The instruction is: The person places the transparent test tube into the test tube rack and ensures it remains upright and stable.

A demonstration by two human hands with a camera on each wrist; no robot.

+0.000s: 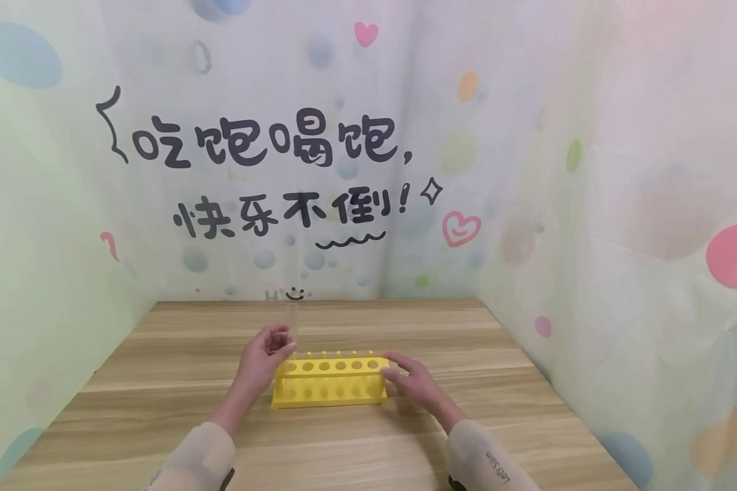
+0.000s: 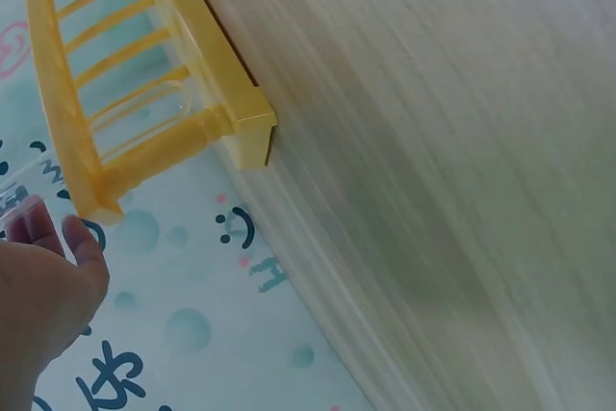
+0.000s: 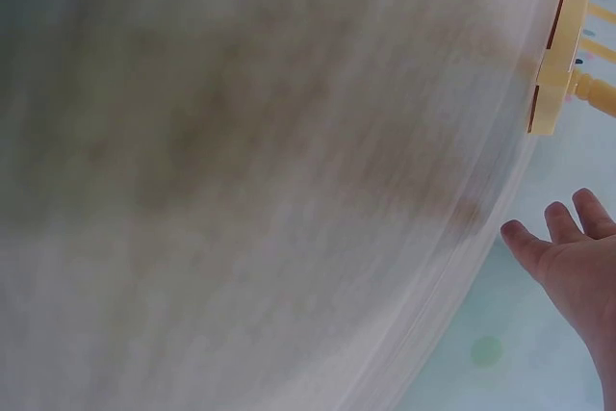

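Observation:
A clear test tube (image 1: 292, 319) stands upright at the left end of a yellow test tube rack (image 1: 331, 402). My left hand (image 1: 269, 356) pinches the tube's upper part between thumb and fingers, just above the rack. In the left wrist view, the tube's rounded lower end (image 2: 159, 113) shows inside the rack (image 2: 252, 122), below its top board. At the rack's right end, my right hand (image 1: 414, 383) holds the corner, with index finger behind and thumb in front. Its other fingers (image 3: 525, 243) are spread and fairly straight in the right wrist view.
The rack's other round holes hold no tubes, and a row of short yellow pegs (image 1: 338, 354) lines its back. Under it lies a wood-grain table (image 1: 368, 450). Pale printed curtains (image 1: 528, 204) hang behind the table and along its sides.

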